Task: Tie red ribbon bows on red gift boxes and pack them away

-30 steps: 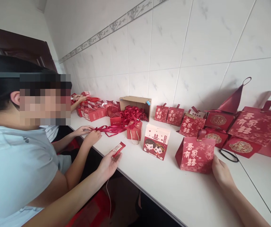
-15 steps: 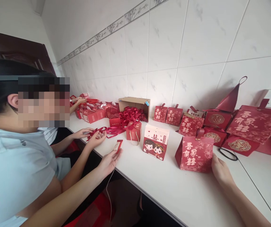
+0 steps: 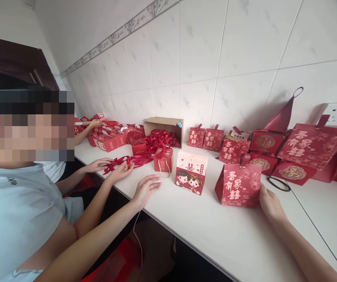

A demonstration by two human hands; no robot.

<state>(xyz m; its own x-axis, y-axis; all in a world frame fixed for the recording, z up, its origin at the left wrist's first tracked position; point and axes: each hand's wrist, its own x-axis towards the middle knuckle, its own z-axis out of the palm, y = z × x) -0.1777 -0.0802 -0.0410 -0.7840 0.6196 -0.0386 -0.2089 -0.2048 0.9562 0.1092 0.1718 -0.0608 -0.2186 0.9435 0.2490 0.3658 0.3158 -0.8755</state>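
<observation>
I have the left hand (image 3: 146, 192) loosely spread over the table (image 3: 174, 215). The right hand (image 3: 272, 204) touches the front bag (image 3: 241, 186); whether it grips, I can't tell.

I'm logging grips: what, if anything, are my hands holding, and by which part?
Your right hand touches the nearest red box at its right edge; whether it grips cannot be told. Nothing shows in your left hand.

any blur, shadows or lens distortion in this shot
In the head view, lettering on the red gift box by the right hand is readable, while the far red boxes look softer; also in the head view, a soft shadow lies on the tiled wall beside the pointed red bag, and wide-angle distortion stretches the edges.
</observation>
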